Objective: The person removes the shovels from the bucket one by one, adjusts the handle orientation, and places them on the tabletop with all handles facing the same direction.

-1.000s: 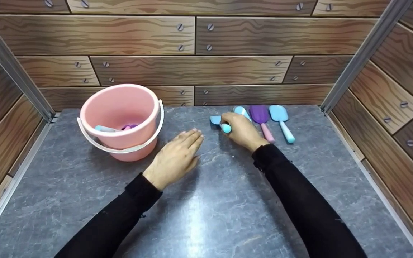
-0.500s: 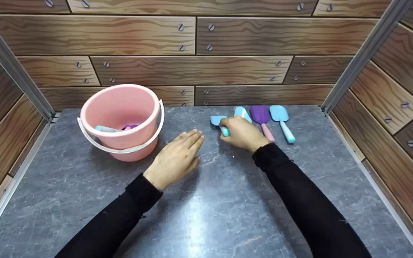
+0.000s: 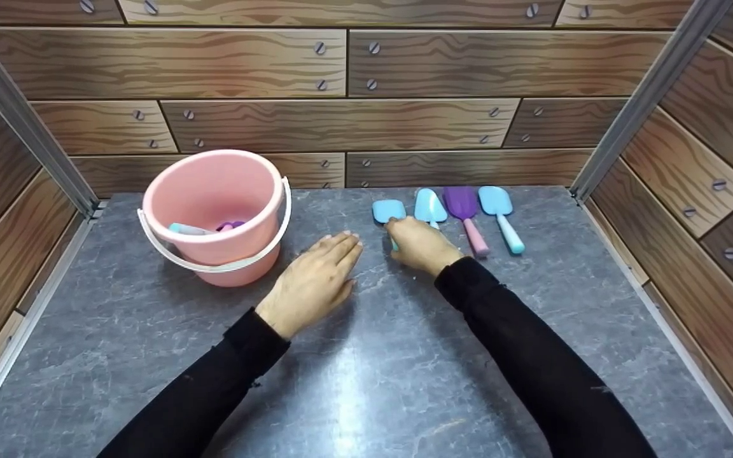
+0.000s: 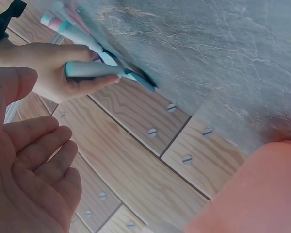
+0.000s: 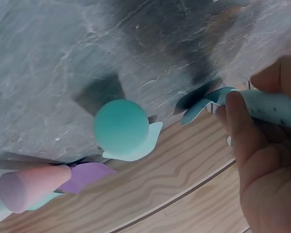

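My right hand (image 3: pixel 424 245) pinches the pale, teal-ended handle of a toy shovel (image 5: pixel 274 107) between thumb and fingers. Its blue blade (image 3: pixel 389 210) lies at or just above the tabletop, left of the other shovels; whether it touches cannot be told. Beside it lies a light blue shovel (image 3: pixel 430 205), its handle mostly hidden by my hand. Farther right are a purple shovel (image 3: pixel 460 202) with a pink handle and a blue shovel (image 3: pixel 495 201) with a teal-tipped handle. My left hand (image 3: pixel 309 283), fingers straight and together, holds nothing between the bucket and my right hand.
A pink bucket (image 3: pixel 179 191) with a white handle stands at the left. Inside it show a teal-ended handle (image 3: pixel 189 229) and a purple-and-pink item (image 3: pixel 231 225). Wood-patterned panels (image 3: pixel 341 124) enclose the grey marbled table (image 3: pixel 373 356) at the back and sides.
My right hand has lowered the shovel handle and drawn slightly nearer to me, so the blade now faces up beside the others. The left hand and bucket have stayed put.
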{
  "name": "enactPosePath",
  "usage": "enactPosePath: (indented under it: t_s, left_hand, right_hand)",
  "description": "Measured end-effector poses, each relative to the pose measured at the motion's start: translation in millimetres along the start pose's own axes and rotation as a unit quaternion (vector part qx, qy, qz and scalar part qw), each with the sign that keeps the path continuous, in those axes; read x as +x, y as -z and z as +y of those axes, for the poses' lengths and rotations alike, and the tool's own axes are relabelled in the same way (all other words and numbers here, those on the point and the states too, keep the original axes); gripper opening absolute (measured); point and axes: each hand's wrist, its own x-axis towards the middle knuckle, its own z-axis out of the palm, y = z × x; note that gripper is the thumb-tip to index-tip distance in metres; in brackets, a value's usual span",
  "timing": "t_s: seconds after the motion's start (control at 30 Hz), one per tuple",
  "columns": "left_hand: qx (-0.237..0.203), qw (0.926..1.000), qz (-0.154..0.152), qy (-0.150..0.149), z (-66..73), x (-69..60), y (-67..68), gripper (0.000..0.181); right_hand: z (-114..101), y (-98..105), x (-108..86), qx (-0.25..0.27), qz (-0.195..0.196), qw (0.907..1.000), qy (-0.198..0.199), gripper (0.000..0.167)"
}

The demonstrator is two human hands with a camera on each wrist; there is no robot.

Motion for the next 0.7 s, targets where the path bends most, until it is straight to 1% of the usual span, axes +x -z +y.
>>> enactPosePath:
  t_s: [0.13, 0.33, 0.53, 0.63, 0.67, 0.7]
  left_hand:
    - [-0.008, 0.9999, -0.011, 0.009, -1.2, -0.3, -1.5, 0.067]
    - [-0.006, 0.9998, -0.019, 0.007, -1.0, -1.2, -3.0, 0.066]
    - [-0.011, 0.9997, -0.023, 0.006, 0.3, -1.4, -3.2, 0.064]
    - [-0.011, 0.9996, -0.024, 0.006, 0.8, -0.9, -3.0, 0.064]
    - [-0.01, 0.9997, -0.023, 0.005, 0.8, -0.6, -3.3, 0.064]
    - [-0.009, 0.9997, -0.023, 0.005, 1.0, -0.7, -2.8, 0.064]
  right_hand:
    - [1, 0, 0.0, 0.001, -0.026, 0.9997, 0.003, 0.025]
    - [7, -4, 0.6, 0.005, -0.05, 0.9986, 0.015, 0.039]
    - [16, -12, 2.7, 0.014, -0.048, 0.9984, 0.028, 0.039]
    - [19, -15, 7.0, 0.024, -0.048, 0.9982, 0.027, 0.037]
    - [23, -21, 10.8, 0.022, -0.041, 0.9985, 0.028, 0.036]
    - [24, -22, 12.6, 0.027, -0.041, 0.9985, 0.024, 0.036]
